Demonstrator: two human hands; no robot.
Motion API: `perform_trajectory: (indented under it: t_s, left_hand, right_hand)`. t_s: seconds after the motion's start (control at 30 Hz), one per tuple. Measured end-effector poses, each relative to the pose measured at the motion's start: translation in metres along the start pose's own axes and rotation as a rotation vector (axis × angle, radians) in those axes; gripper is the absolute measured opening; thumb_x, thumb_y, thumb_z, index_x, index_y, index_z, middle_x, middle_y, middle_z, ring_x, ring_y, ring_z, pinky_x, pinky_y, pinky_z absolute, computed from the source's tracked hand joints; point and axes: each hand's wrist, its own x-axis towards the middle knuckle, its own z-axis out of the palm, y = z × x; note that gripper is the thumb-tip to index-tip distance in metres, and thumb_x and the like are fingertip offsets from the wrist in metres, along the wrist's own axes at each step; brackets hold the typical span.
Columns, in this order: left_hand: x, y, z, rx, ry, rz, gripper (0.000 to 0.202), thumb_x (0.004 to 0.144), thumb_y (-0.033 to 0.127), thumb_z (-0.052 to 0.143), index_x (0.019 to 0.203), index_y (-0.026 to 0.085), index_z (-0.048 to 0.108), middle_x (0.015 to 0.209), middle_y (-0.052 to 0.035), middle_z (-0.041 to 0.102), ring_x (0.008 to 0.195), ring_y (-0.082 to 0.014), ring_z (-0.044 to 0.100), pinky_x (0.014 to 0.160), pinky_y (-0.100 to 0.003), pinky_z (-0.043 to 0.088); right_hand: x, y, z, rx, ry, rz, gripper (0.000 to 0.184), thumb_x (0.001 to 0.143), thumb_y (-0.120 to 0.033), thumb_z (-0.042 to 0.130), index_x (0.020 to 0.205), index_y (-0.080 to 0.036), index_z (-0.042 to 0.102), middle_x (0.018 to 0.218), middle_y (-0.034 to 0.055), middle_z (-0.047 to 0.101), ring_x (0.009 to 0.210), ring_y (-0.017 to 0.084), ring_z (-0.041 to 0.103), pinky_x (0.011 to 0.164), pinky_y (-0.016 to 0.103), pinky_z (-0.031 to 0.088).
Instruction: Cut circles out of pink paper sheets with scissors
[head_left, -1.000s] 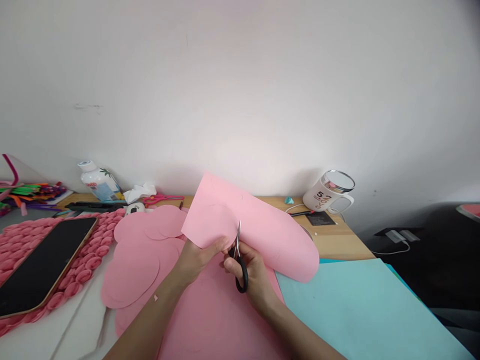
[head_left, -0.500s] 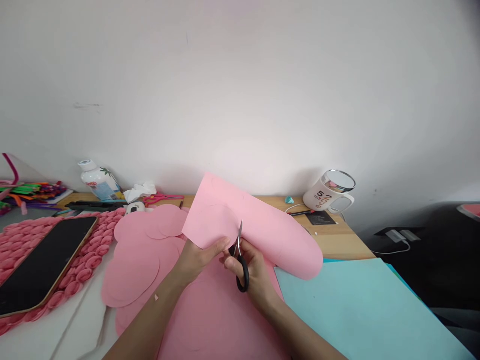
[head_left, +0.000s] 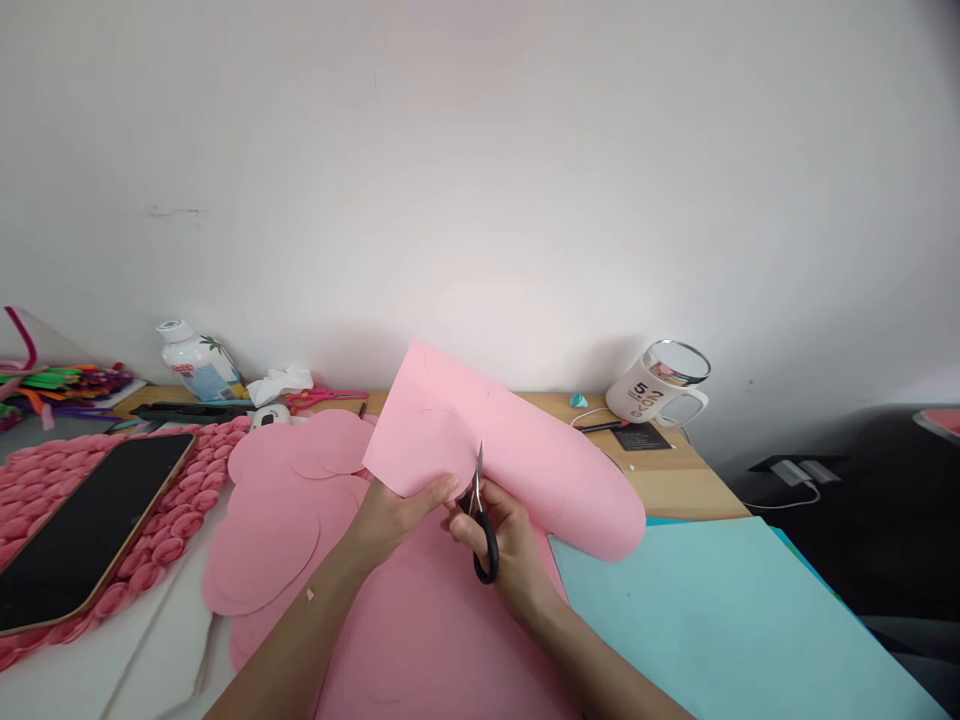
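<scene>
1. Pink paper (head_left: 540, 460) bends up above a flat pink sheet (head_left: 442, 620); left hand (head_left: 397, 515) pinches its near edge, likely steadying it.
2. Right hand (head_left: 506, 545) grips black-handled scissors (head_left: 492, 550), blades at the paper, apparently aimed along the curve.

Craft workspace, home or office, can't tell which. Wooden counter (head_left: 694, 488) runs along plain scuffed wall (head_left: 480, 200). Craft signs: black-handled scissors (head_left: 491, 555) at a pink sheet (head_left: 540, 465), pile of cut pink paper rounds (head_left: 262, 545), blue sheets (head_left: 720, 610) along right edge, coloured pipe cleaners (head_left: 49, 380) at back left, pink scissors (head_left: 330, 395) by back edge. Lived-in signs: lettered mug (head_left: 637, 388) near back right corner, white bottle (head_left: 196, 360) and crumpled tissue (head_left: 279, 384) along back edge, phone (head_left: 97, 525) on bumpy pink mat (head_left: 180, 525) toward left, charger (head_left: 791, 473) plugged in past right edge.
</scene>
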Motion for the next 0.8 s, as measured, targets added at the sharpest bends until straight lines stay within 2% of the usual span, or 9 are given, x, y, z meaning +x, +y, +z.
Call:
perform_trajectory:
  t_s: [0.2,0.4,0.8]
  left_hand:
    - [0.0004,0.0022,-0.0001,-0.021,-0.023,0.02,0.013,0.081,0.024,0.058,0.069,0.018,0.057,0.066,0.0003,0.059,0.068,-0.015,0.056,0.068,-0.029,0.047]
    - [0.0007,0.0011,-0.0016,-0.001,0.012,0.033,0.018,0.08,0.025,0.059,0.064,0.018,0.055,0.068,0.0002,0.057,0.071,-0.0149,0.056,0.066,-0.028,0.048]
    - [-0.0008,-0.0022,0.0006,-0.031,0.091,0.031,0.015,0.078,0.034,0.061,0.077,0.019,0.06,0.067,-0.0001,0.059,0.063,-0.0155,0.057,0.056,-0.028,0.05]
  right_hand:
    - [0.0011,0.0005,-0.0004,0.004,-0.001,-0.023,0.022,0.07,-0.033,0.071,0.075,-0.019,0.055,0.067,-0.0024,0.047,0.06,0.012,0.041,0.055,0.024,0.034]
    - [0.0009,0.0012,-0.0017,-0.05,0.014,0.016,0.023,0.069,-0.032,0.071,0.073,-0.018,0.053,0.06,-0.0036,0.047,0.055,0.011,0.039,0.051,0.023,0.031]
    - [-0.0003,0.0028,-0.0025,-0.087,-0.001,0.058,0.023,0.071,-0.036,0.068,0.073,-0.018,0.053,0.056,-0.0044,0.046,0.052,0.011,0.039,0.05,0.025,0.032]
